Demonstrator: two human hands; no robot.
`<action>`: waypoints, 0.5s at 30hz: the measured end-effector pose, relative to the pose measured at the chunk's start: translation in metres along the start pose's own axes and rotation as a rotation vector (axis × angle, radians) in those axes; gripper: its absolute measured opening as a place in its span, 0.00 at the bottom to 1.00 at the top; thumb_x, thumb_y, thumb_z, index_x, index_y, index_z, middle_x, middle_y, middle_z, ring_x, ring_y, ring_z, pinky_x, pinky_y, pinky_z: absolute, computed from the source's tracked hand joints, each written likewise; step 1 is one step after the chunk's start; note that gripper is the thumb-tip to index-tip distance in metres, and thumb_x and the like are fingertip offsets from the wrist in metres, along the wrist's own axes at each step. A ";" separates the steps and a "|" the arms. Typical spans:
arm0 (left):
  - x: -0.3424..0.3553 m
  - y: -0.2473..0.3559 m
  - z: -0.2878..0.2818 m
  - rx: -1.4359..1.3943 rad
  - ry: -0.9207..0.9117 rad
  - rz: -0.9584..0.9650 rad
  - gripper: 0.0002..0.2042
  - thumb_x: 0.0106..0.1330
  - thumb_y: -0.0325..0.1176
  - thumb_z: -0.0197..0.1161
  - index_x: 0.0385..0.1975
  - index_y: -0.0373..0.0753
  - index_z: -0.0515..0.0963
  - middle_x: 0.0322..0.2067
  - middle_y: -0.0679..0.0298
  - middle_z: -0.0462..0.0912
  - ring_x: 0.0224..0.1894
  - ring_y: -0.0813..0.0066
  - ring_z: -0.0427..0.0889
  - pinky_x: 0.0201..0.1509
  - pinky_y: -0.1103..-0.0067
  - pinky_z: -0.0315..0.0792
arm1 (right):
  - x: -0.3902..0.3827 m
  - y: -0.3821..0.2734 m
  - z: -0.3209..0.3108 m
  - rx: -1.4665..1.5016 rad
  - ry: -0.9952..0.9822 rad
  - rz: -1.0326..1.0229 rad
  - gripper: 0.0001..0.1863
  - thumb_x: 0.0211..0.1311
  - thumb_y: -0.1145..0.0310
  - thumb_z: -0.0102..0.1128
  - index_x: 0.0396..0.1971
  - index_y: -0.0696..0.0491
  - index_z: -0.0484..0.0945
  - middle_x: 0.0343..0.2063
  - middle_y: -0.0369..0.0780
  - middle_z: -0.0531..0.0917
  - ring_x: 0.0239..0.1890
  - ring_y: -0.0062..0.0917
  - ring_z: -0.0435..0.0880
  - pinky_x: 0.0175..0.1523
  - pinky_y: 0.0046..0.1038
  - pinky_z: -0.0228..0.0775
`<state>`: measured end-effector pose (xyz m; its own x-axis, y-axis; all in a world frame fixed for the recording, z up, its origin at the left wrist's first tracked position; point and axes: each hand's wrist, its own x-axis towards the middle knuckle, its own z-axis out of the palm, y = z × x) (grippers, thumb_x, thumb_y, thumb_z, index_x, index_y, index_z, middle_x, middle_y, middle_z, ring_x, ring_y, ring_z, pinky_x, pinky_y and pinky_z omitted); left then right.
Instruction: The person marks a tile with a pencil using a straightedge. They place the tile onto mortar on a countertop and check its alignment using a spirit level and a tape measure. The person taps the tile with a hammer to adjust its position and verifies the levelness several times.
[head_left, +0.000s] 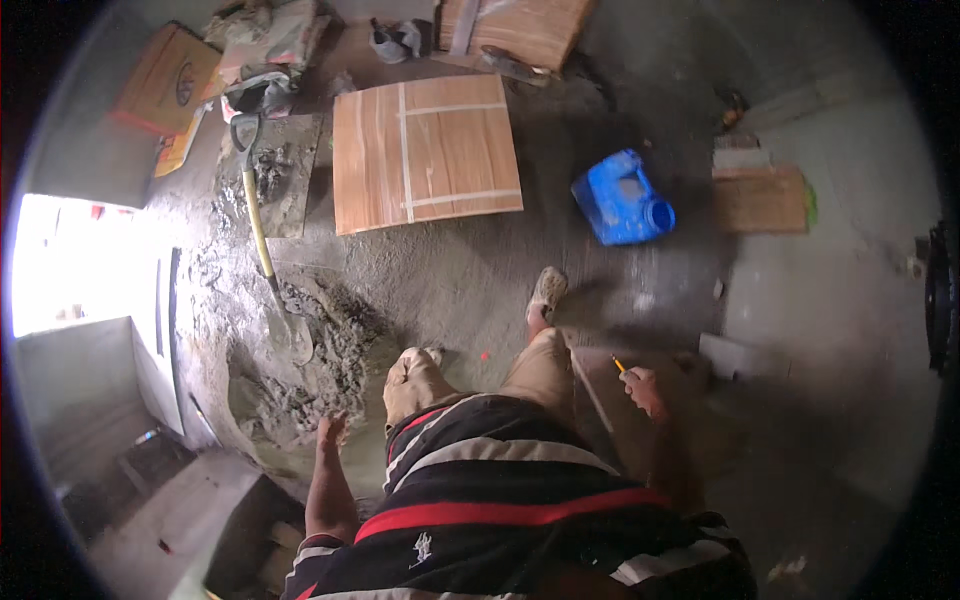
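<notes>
My right hand [645, 390] is closed around a short yellow pencil [619, 366], its end sticking out past the fingers. On the other side, my left hand [333, 430] hangs low with loosely spread fingers and nothing visible in it. Just beyond that hand lies a heap of wet grey mortar [345, 325]. A shovel [258, 225] with a yellowish shaft rests with its blade in the mortar. Ahead of my feet is a wood-grain tile or panel [430, 150] crossed by pale straps.
A blue plastic jug [615, 200] lies on the wet floor at the right. Another strapped wood-grain panel [520, 25], a cardboard box [170, 80] and sacks [265, 40] stand at the back. Short wood-look pieces [760, 200] sit by the right wall. A bright opening [75, 265] is at left.
</notes>
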<state>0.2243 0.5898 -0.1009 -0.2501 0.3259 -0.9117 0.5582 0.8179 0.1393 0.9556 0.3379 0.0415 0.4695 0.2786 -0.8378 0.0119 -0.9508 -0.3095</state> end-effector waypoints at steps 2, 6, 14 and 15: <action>-0.013 0.015 0.032 -0.028 0.028 -0.088 0.22 0.74 0.50 0.59 0.63 0.48 0.75 0.43 0.63 0.85 0.41 0.63 0.83 0.40 0.63 0.77 | 0.043 -0.038 -0.043 -0.074 -0.029 -0.012 0.14 0.70 0.55 0.61 0.35 0.51 0.83 0.19 0.30 0.75 0.15 0.14 0.69 0.19 0.26 0.60; -0.044 0.049 0.150 -0.202 -0.189 -0.070 0.16 0.73 0.47 0.61 0.52 0.45 0.82 0.31 0.62 0.83 0.32 0.68 0.82 0.36 0.64 0.77 | 0.149 -0.055 -0.152 -0.125 0.015 -0.066 0.16 0.69 0.54 0.61 0.35 0.53 0.83 0.19 0.31 0.75 0.15 0.15 0.69 0.19 0.27 0.60; -0.054 0.176 0.292 -0.126 -0.305 0.296 0.24 0.72 0.46 0.62 0.64 0.41 0.77 0.47 0.55 0.88 0.45 0.61 0.87 0.43 0.64 0.81 | 0.229 -0.089 -0.328 0.045 -0.033 -0.048 0.16 0.68 0.53 0.62 0.33 0.51 0.82 0.18 0.31 0.73 0.15 0.17 0.67 0.20 0.27 0.58; -0.060 0.206 0.298 -0.030 -0.273 0.262 0.25 0.72 0.46 0.63 0.64 0.40 0.77 0.46 0.55 0.88 0.43 0.62 0.88 0.42 0.65 0.81 | 0.236 -0.090 -0.342 0.086 -0.110 -0.004 0.16 0.68 0.53 0.62 0.32 0.52 0.81 0.19 0.31 0.72 0.15 0.17 0.67 0.20 0.27 0.58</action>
<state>0.5902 0.5972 -0.1331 0.1205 0.3908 -0.9125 0.5512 0.7382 0.3890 1.3671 0.4433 0.0257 0.3697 0.3001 -0.8793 -0.0646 -0.9358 -0.3465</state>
